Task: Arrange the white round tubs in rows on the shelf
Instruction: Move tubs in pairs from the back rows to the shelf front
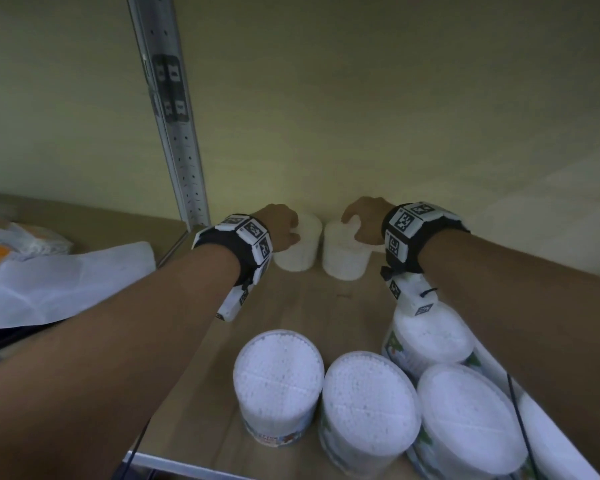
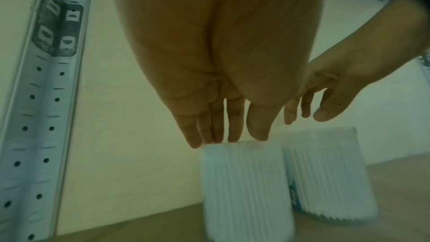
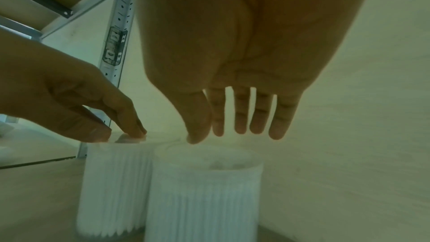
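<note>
Two white round tubs stand side by side at the back of the wooden shelf [image 1: 309, 306], close to the wall. My left hand [image 1: 284, 230] rests its straight fingertips [image 2: 218, 135] on top of the left tub [image 1: 298, 247], which also shows under the hand as the left tub [image 2: 246, 187]. My right hand [image 1: 357, 223] hovers over the right tub [image 1: 343, 258] with relaxed, spread fingers [image 3: 258, 126]. Its thumb tip touches the rim of the right tub [image 3: 202, 190]. Neither hand grips anything.
Several more white tubs [image 1: 278, 382] stand crowded at the front right of the shelf, one [image 1: 430, 334] under my right forearm. A perforated metal upright [image 1: 181, 150] rises at the back left. White plastic bags [image 1: 59, 282] lie on the neighbouring shelf to the left.
</note>
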### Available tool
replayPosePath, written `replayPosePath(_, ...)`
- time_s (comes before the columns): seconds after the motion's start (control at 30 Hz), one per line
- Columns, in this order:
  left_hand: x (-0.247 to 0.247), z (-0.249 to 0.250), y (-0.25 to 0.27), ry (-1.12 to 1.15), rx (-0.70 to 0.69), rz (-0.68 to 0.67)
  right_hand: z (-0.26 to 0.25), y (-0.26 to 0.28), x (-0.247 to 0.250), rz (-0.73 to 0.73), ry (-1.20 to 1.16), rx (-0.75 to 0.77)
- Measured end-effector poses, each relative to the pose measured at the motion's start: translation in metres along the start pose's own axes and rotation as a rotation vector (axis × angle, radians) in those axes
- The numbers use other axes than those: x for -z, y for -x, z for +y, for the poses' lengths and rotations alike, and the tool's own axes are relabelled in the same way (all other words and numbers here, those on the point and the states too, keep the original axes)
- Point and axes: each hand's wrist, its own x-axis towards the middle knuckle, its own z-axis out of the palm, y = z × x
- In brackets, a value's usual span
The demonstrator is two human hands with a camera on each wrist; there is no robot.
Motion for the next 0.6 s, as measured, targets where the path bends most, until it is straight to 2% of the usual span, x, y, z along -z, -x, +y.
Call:
replayPosePath(0.1, -0.001, 0.000, -0.001, -0.001, -0.005, 0.003, -0.001, -0.002, -0.006, 0.032, 0.031, -0.077)
replayPosePath(0.33, -0.001, 0.000, -0.001, 0.001, -0.011, 0.005, -0.006, -0.004, -0.011, -0.013, -0.023, -0.132)
replayPosePath(0.47, -0.002, -0.002, -0.002, 0.003, -0.010, 0.006, -0.003, -0.003, -0.005, -0.066, -0.015, -0.049)
replayPosePath(0.6, -0.002, -0.001, -0.003, 0.005, -0.009, 0.009, -0.001, -0.001, 0.002, -0.121, -0.103, -0.033)
